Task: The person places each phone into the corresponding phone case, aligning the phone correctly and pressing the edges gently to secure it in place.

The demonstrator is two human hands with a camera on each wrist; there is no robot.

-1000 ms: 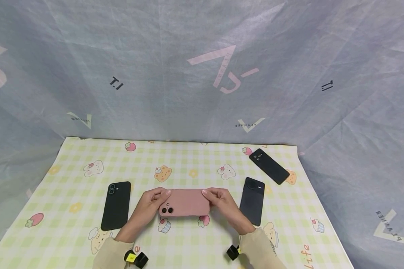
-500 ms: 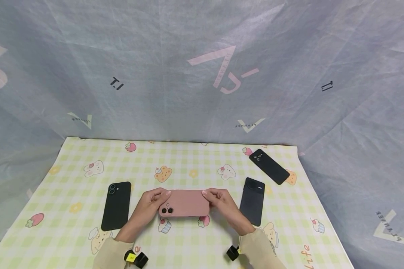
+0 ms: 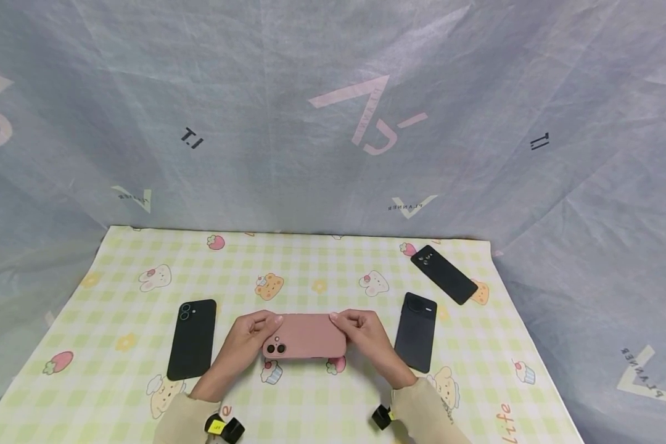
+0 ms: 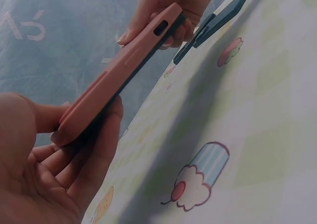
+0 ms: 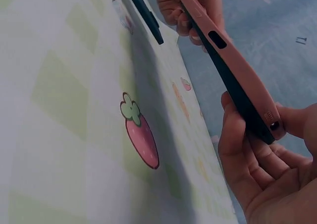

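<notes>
Held level above the table is a pink phone case [image 3: 311, 336], its camera holes at the lower left in the head view. Under it, a dark phone [image 5: 235, 87] shows along its edge in both wrist views; part of that edge stands out from the case. My left hand [image 3: 248, 337] pinches the camera end, thumb on the pink back and fingers beneath. At the other end my right hand [image 3: 366, 336] grips the same way, thumb on top. The phone's screen side is hidden from the head camera.
A black phone [image 3: 192, 339] lies left of my left forearm. On the right lie a dark phone [image 3: 416, 333] close to my right wrist and another black phone [image 3: 444, 274] farther back. The checked tablecloth [image 3: 311, 259] ends at a grey-blue curtain [image 3: 288, 123].
My right thumb has slid slightly left along the case's top edge. Otherwise the hands, the case and the other phones stay nearly still.
</notes>
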